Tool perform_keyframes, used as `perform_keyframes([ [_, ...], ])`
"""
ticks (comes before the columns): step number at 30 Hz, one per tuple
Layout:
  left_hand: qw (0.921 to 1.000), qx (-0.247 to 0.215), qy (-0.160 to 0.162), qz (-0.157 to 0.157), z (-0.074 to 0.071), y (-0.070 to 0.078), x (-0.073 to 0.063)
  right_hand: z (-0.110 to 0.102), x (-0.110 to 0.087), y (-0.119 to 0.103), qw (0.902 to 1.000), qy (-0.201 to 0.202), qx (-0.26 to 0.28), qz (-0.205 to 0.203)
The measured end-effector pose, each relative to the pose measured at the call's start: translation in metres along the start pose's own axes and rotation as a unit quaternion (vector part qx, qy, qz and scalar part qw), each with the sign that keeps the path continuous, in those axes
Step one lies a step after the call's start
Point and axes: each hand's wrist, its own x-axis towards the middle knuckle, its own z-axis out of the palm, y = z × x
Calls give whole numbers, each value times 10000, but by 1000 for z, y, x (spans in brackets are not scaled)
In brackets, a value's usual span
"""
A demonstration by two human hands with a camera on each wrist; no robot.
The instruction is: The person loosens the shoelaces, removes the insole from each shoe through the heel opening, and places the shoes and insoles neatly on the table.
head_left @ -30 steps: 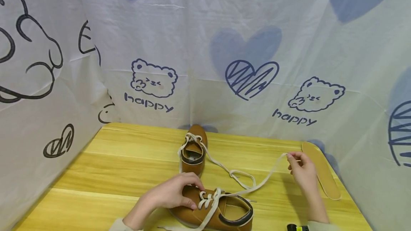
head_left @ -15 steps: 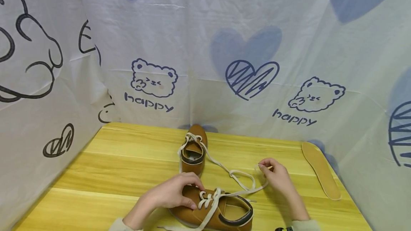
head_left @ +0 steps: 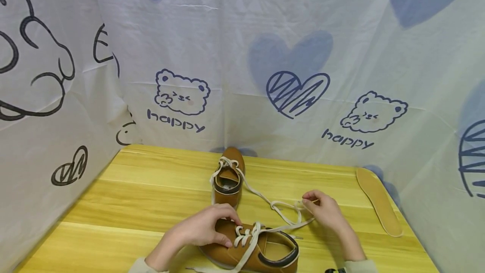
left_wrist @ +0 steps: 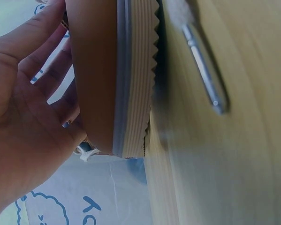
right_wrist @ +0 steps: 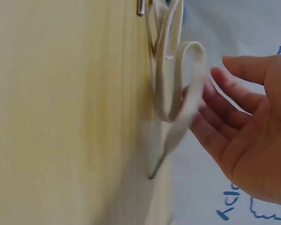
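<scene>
A brown lace-up shoe [head_left: 214,254] lies near the front of the table, its heel to the right. My left hand [head_left: 204,228] grips its toe end, thumb on the upper; in the left wrist view the palm [left_wrist: 27,122] faces the shoe's side [left_wrist: 95,79]. A long cream shoelace [head_left: 278,228] runs from the eyelets to the right. Beside its loops is my right hand [head_left: 323,212]. In the right wrist view thumb and fingers stand apart, and the blurred shoelace [right_wrist: 196,89] hangs by the fingers, its metal tip [right_wrist: 156,169] pointing down.
A second brown shoe [head_left: 230,199] stands behind, its lace trailing right towards the loops. A tan insole [head_left: 379,201] lies at the table's right edge. Another metal-tipped lace end [left_wrist: 203,70] rests beside the front shoe. Printed cloth [head_left: 235,108] hangs behind the wooden table.
My right hand has come left and down from near the insole, bringing the lace with it, and the lace has slipped from its fingertips. The left hand and both shoes stay put.
</scene>
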Motion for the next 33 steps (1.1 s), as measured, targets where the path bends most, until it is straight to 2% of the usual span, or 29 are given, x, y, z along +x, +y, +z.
perform_keyframes([
  [4, 10000, 15, -3, 6, 0, 0, 0, -4, 1, -4, 9981, 535, 75, -293],
  [8, 10000, 2, -8, -29, 1, 0, 0, -5, 1, -14, 9918, 965, 609, -579],
  [12, 10000, -54, -12, -74, 1, -1, 0, -3, -3, -29, 9817, 1085, 1171, -1034],
  [15, 9999, -94, -19, -95, 2, -1, 0, 0, -8, -42, 9754, 1050, 1249, -1481],
  [20, 9999, -88, -18, -78, 1, -2, 0, 7, -15, -60, 9704, 699, 1126, -2017],
  [26, 9999, -56, -16, -85, 1, 0, 1, 17, -21, -75, 9635, -156, 1022, -2469],
  [33, 10000, -90, -20, -8, 1, -1, 1, 30, -25, -81, 9421, -1178, 908, -3007],
])
